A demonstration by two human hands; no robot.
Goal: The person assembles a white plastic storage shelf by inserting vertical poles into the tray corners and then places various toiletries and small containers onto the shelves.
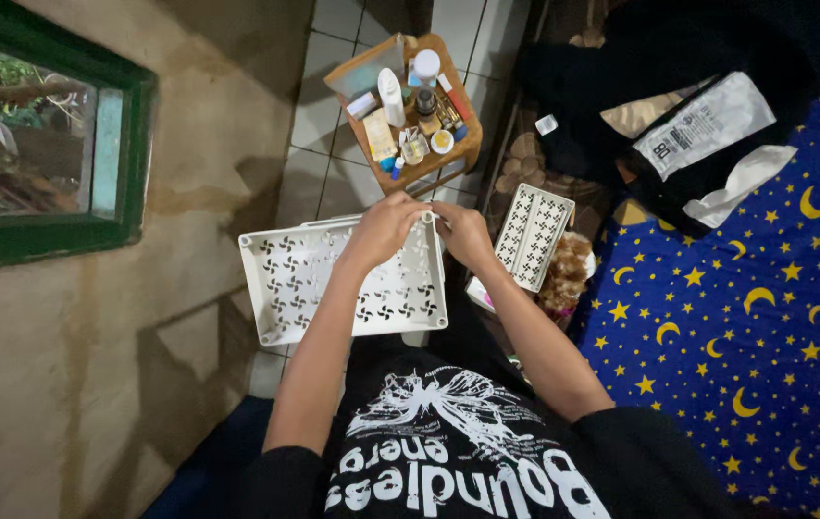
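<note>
A white plastic tray with a pinwheel cut-out pattern lies in front of me over my lap. My left hand rests on its far right edge, fingers curled over the rim. My right hand is just beside it at the tray's far right corner, fingers bent; whether it pinches a small part is hidden. A second, narrower white patterned tray lies to the right of my right hand, apart from it.
A wooden box on the tiled floor holds bottles, tubes and small jars. A blue cloth with stars and moons spreads at right. Dark clothing and a white plastic bag lie at upper right. A green-framed window is at left.
</note>
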